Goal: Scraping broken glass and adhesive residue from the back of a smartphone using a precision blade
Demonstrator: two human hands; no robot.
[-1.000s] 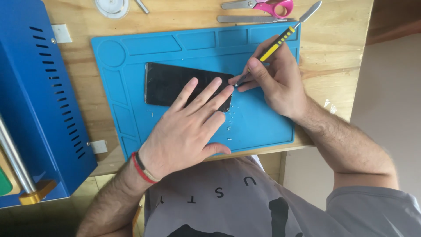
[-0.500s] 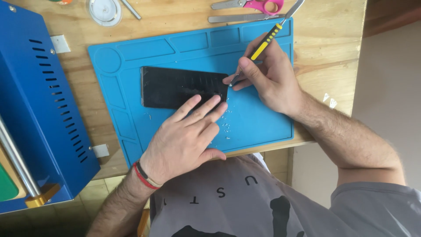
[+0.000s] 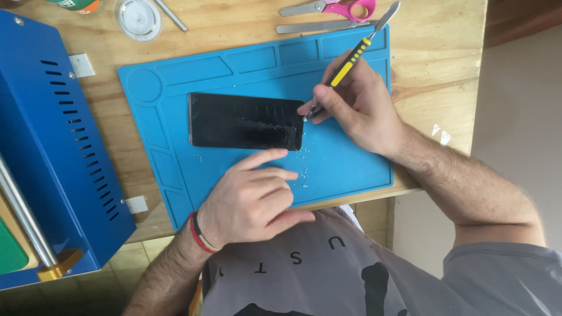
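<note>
Pink scissors point(image 3: 345, 8), blue machine point(image 3: 52, 146), round lid point(image 3: 138, 17) on wood bench point(image 3: 439, 52).

My black phone screen point(image 3: 246, 121) lies on a blue mat point(image 3: 351, 158); my scraper point(image 3: 351, 61) is yellow and black, the scissors point(image 3: 345, 8) pink-handled.

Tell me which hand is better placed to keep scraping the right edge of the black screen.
Right. The right hand already grips the yellow-handled scraper, its tip at the black screen's right edge. The left hand holds nothing and rests on the blue mat just below the screen.
</note>
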